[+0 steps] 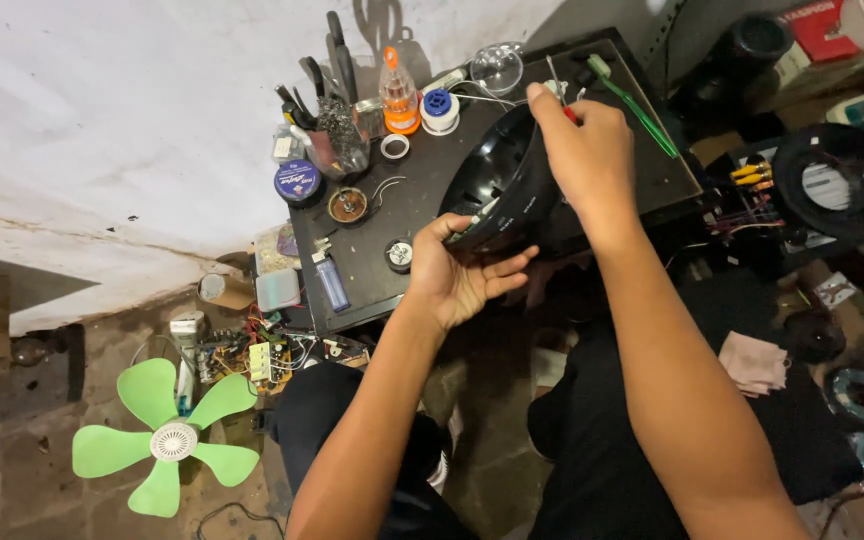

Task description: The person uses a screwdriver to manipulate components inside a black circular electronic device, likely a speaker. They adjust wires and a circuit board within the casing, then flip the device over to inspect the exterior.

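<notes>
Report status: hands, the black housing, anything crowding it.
Left hand grips black housing from below. Right hand on its top edge, pinching a red-handled tool. Solder spool and orange bottle close behind.

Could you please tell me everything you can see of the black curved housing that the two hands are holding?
The glossy black curved plastic housing is bowl-like, tilted on edge above the dark worktable. The left hand cups its lower rim, where a pale part shows. The right hand reaches over its upper edge with a red-tipped tool. Its inside is shiny and dark.

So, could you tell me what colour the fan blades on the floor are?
Light green fan blades, head view.
</notes>
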